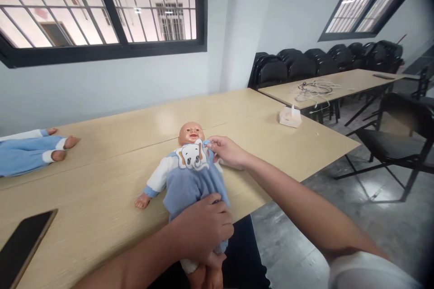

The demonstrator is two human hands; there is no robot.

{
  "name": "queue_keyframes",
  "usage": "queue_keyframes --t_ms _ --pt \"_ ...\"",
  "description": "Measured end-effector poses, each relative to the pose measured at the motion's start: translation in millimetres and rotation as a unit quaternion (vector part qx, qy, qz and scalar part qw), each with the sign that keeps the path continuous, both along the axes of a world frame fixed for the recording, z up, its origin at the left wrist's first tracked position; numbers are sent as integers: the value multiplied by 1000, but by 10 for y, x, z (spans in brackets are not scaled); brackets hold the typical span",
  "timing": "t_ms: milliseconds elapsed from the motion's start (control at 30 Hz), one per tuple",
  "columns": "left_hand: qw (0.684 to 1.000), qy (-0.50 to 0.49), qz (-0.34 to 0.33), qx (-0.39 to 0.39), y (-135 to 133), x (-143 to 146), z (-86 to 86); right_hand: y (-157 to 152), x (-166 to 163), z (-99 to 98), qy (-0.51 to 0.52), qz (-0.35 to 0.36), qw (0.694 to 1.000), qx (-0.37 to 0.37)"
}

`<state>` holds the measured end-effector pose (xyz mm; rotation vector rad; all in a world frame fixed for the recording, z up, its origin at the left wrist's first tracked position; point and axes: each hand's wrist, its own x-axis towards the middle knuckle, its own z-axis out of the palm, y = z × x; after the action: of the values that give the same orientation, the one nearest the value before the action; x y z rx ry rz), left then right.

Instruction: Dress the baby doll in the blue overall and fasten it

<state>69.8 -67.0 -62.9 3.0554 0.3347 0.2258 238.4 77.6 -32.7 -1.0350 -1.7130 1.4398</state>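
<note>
A baby doll (191, 162) in a blue outfit with a white elephant bib lies face up on the wooden table (101, 198), head away from me. My left hand (203, 228) is closed around the doll's lower body and legs at the table's near edge. My right hand (225, 150) pinches the blue outfit at the doll's shoulder, beside the bib.
A second doll (30, 151) in blue lies at the far left. A dark phone (23, 246) rests near the left front corner. A tissue box (290, 116) sits at the right end. Cables (313, 88) lie on another table, with black chairs (396, 144) around.
</note>
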Motion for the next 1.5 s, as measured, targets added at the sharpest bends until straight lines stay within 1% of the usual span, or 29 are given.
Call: queue_keyframes --t_ms 167,233,300,367,433,500,567,633,733,833,933,1000,1067,1100,1133,1167,1233,1267,1333,1367,1400,1433,1467,1500 --pt "1000 2 9 -17 37 7 -13 69 -95 79 7 -54 997 46" --pt "999 2 16 -31 45 4 -28 19 -66 62 -23 -65 995 67" --pt "999 -2 29 -42 45 1 -41 -75 -9 14 -76 -76 992 74" --pt "998 -8 38 -45 42 -1 -52 -189 46 -55 -129 -78 988 45" --pt "998 -15 37 -45 40 0 -64 -287 73 -128 -145 -80 986 -5" --pt "998 -18 35 -45 41 3 -80 -340 70 -191 -108 -94 989 -40" --pt "998 -20 32 -47 41 4 -98 -341 63 -231 -31 -111 992 -53" --pt "998 -23 34 -51 37 3 -112 -303 75 -243 44 -117 990 -65" --pt "997 -30 33 -60 29 -4 -120 -223 134 -240 107 -115 984 -84" --pt "996 -35 28 -71 32 -6 -129 -163 172 -260 142 -89 983 -70" --pt "996 -37 28 -80 36 1 -151 -128 143 -294 162 -50 985 -27" --pt "995 -42 27 -92 32 2 -141 -111 127 -284 126 -30 992 10" --pt "991 -60 24 -120 38 -11 -77 -102 173 -232 35 -19 997 69" --pt "987 -76 27 -136 55 -26 -20 -104 232 -196 -26 -21 994 105" --pt "984 -95 36 -148 90 -46 50 -114 317 -163 -94 -31 985 141" --pt "980 -117 53 -152 149 -71 128 -134 425 -140 -161 -49 970 175" --pt "973 -158 105 -128 347 -128 276 -211 688 -152 -283 -107 927 222" --pt "970 -173 133 -106 487 -154 333 -268 824 -196 -334 -144 903 230" --pt "966 -167 187 -66 821 -184 391 -408 1066 -354 -409 -229 857 214" --pt "967 -149 199 -53 997 -183 395 -482 1159 -458 -435 -265 838 196" --pt "970 -124 201 -48 1167 -170 386 -552 1228 -567 -450 -289 826 178" --pt "975 -98 195 -47 1321 -145 372 -612 1275 -673 -454 -304 821 165" --pt "980 -65 181 -46 1452 -109 357 -658 1300 -769 -446 -312 824 157" --pt "984 -30 167 -48 1556 -66 347 -686 1307 -847 -422 -318 835 157"
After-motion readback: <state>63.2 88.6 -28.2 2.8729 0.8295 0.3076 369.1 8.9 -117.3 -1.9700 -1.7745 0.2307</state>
